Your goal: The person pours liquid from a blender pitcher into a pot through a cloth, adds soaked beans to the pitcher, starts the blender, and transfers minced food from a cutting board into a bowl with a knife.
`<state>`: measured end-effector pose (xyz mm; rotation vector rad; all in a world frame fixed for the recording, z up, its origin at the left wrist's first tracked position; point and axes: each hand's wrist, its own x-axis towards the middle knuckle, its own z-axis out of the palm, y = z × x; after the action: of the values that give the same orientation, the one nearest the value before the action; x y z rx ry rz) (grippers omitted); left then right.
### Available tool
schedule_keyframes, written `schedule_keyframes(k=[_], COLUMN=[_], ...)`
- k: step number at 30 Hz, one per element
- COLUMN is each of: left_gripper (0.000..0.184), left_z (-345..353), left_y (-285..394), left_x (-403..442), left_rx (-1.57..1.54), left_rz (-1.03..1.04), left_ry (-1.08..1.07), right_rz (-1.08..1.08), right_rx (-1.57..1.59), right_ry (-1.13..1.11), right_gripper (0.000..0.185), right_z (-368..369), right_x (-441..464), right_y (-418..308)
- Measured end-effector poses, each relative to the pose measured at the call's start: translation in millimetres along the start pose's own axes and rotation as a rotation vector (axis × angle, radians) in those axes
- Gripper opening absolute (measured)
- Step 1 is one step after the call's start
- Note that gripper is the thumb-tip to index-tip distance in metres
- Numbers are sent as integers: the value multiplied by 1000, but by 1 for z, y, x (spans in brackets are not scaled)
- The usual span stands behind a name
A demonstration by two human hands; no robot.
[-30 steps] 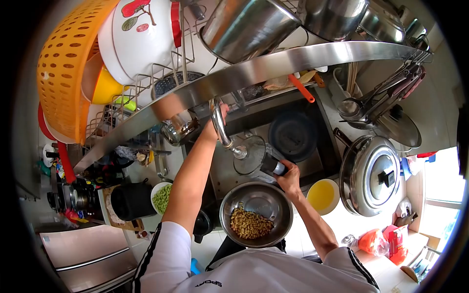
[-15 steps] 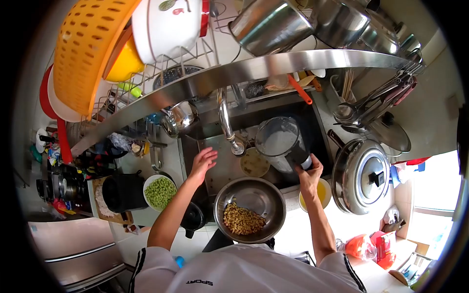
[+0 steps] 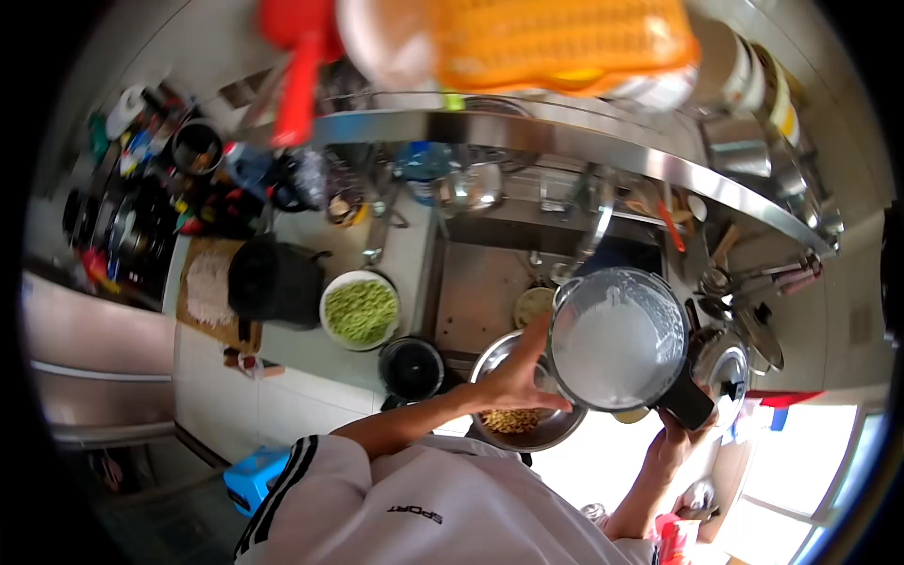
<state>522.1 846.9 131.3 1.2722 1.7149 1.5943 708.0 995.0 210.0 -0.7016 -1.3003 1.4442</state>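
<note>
White bowl [image 3: 363, 347] w/ green bits [image 3: 360, 311] and blk pot [image 3: 411, 369] sit left of L hand [image 3: 520, 377]; wooden board [image 3: 215, 330] farther left, blue box [image 3: 254, 480] lower down. Orange basket [image 3: 565, 42] well beyond L hand; lidded steel pan [image 3: 723, 356] just past R hand [image 3: 680, 438].

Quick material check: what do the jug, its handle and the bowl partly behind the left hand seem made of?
Jug: clear, smooth glass or plastic; its wall is see-through under whitish streaks, but the look doesn't settle which.
Handle: probably plastic; it is opaque, plain black and smooth.
Bowl: likely stainless steel, fairly shiny, judging by its silvery-grey wall and bright reflections.
</note>
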Motion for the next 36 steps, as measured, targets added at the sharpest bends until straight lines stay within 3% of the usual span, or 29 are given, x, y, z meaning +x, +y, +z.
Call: schedule_keyframes(k=[2,4,7,9,11,13,17,20,28,36], left_gripper=[110,112,109,106,105,104,101,106,106,103], left_z=[-15,-44,-110,-162,-218,-271,-364,-411,-470,-474], left_y=[3,8,17,34,46,56,73,77,52,30], left_x=[-29,-65,-116,-146,-170,-197,-228,-246,-271,-270], left_rx=[-102,-65,-5,-38,62,207,265,155,52,-22], left_rz=[71,102,168,123,158,159,173,120,76,41], left_ry=[138,237,402,502,561,625,719,758,778,800], right_rz=[-52,-62,-4,98,128,239,396,350,368,385], right_rx=[-102,-115,75,188,248,350,269,361,396,305], right_ry=[-219,-259,-333,-364,-543,-502,-691,-737,-813,-823], right_gripper=[27,27,58,59,64,59,43,35,38,39], right_z=[34,73,120,177,222,280,384,440,503,517], right_x=[-14,-40,-86,-116,-131,-155,-184,-206,-237,-235], right_y=[-18,-21,-4,-10,0,0,-9,9,43,56])
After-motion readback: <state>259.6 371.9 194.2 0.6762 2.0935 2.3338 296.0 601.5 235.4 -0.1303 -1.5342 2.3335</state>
